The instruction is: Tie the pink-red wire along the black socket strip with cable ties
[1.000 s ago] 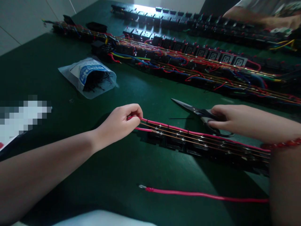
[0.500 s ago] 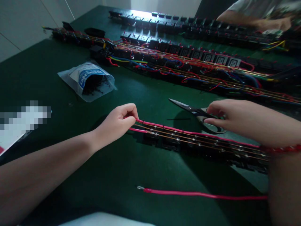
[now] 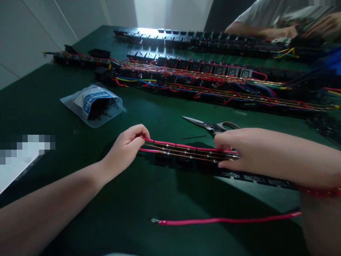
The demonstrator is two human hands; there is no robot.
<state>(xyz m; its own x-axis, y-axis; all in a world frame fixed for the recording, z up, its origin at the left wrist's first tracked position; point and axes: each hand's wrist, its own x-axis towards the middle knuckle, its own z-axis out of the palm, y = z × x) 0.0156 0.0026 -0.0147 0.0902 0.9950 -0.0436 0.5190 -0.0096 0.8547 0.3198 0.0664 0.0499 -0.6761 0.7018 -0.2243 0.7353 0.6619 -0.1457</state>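
Observation:
My left hand (image 3: 130, 144) is closed at the left end of a black socket strip (image 3: 183, 161), pinching the red wire (image 3: 179, 146) that runs along its top edge. Thin copper-coloured rods lie lengthwise on the strip, and small dark ties circle the wire. My right hand (image 3: 237, 151) grips the strip further right, fingers on the far side and thumb on the near side. Just behind it lie scissors (image 3: 201, 123), blades pointing left. A dark cable tie (image 3: 194, 137) rests between the scissors and the strip.
An opened plastic bag (image 3: 92, 105) of black cable ties sits at the left. Nearer me lies a loose red cable (image 3: 213, 221) with a metal lug. Long wired strips (image 3: 186, 80) stretch across the back of the green table (image 3: 149, 199). Another person's arm (image 3: 255, 32) is at the far right.
My right hand has left the scissors handles and come down onto the socket strip. The left hand keeps its pinch on the red wire. The view has shifted slightly.

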